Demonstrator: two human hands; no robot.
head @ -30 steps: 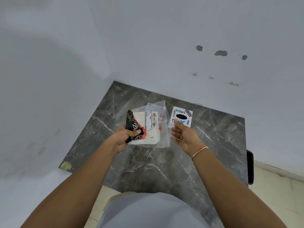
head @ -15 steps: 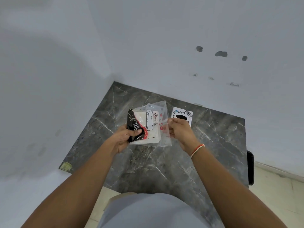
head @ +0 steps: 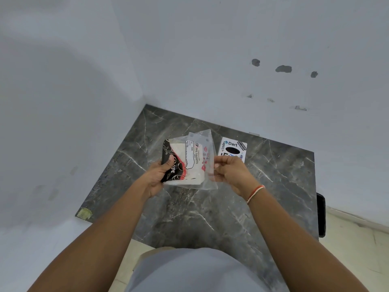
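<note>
A clear plastic tissue pack with white tissues, a black-and-red printed end and a "BIG TISSUES" label is held above the dark marble table. My left hand grips its black left end, thumb on top. My right hand pinches the loose clear plastic at the pack's right edge. A white sticker sheet printed "Dart" lies flat on the table just beyond my right hand, its lower part hidden by my fingers.
The table stands in a corner between two pale walls, close behind and to the left. A small yellowish tag sits at the table's near-left corner. A black object hangs off the right edge above a light floor.
My right hand moved left from beside the sticker sheet and took hold of the pack's right plastic edge. My left hand keeps its grip; the pack has tilted slightly.
</note>
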